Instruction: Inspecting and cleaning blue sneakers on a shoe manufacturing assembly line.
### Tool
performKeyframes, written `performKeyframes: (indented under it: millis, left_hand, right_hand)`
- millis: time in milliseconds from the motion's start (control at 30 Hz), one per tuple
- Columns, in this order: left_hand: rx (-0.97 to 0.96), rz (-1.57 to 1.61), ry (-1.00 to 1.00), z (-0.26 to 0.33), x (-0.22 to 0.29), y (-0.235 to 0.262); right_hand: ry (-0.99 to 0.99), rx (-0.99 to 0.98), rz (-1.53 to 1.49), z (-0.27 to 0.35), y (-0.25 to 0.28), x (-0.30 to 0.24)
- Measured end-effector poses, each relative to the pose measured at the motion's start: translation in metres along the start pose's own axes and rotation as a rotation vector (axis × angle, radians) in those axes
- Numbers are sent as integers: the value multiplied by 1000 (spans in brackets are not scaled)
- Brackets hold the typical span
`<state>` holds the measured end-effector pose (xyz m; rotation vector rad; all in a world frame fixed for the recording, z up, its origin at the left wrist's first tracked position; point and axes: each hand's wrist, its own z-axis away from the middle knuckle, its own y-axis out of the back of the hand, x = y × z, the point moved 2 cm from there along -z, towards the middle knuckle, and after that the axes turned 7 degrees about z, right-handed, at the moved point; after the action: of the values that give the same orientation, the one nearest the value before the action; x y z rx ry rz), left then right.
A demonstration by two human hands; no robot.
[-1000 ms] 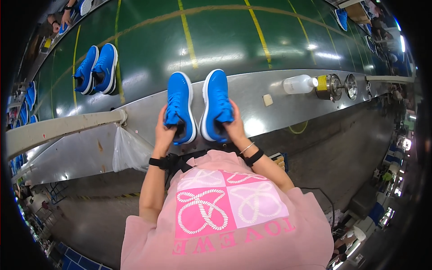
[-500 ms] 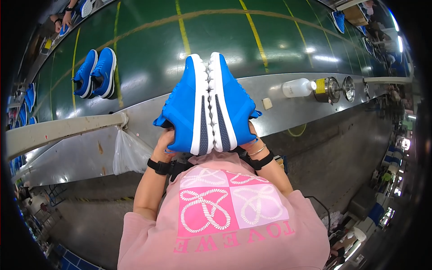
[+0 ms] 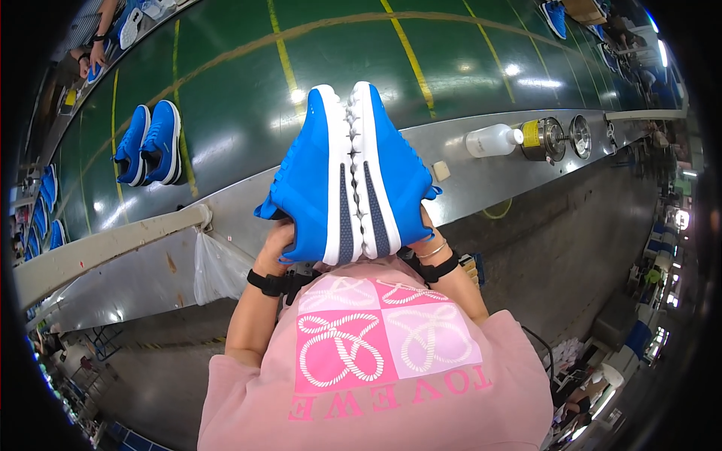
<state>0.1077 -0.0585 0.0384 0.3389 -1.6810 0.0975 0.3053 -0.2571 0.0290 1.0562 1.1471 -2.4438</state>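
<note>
Two blue sneakers with white soles are held up in front of my chest, toes pointing away and soles facing each other, touching or nearly so. My left hand grips the left sneaker near its heel opening; most of its fingers are hidden behind or inside the shoe. On the other side my right hand has hold of the right sneaker at the heel end, its fingers largely covered too. Both wrists wear black bands.
A green belt with yellow lines carries another pair of blue sneakers at left. Along its metal edge stand a white bottle, a metal container and a small pale block. A plastic bag hangs near a pale bar. A co-worker's hands work at far left.
The view has turned slightly, so the pair on the belt appears lower and farther left. My hands keep their hold on the two sneakers, which tilt only a little differently.
</note>
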Motion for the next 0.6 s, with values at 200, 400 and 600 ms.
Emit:
performKeyframes:
  millis: [200, 400, 600]
  left_hand:
    - [131, 312, 371, 16, -22, -1]
    - [319, 811, 797, 11, -13, -1]
    - [301, 762, 741, 10, -9, 4]
  right_hand:
    - [46, 24, 32, 2, -2, -7]
    - [96, 37, 74, 23, -1, -14]
    - [145, 39, 114, 42, 2, -29]
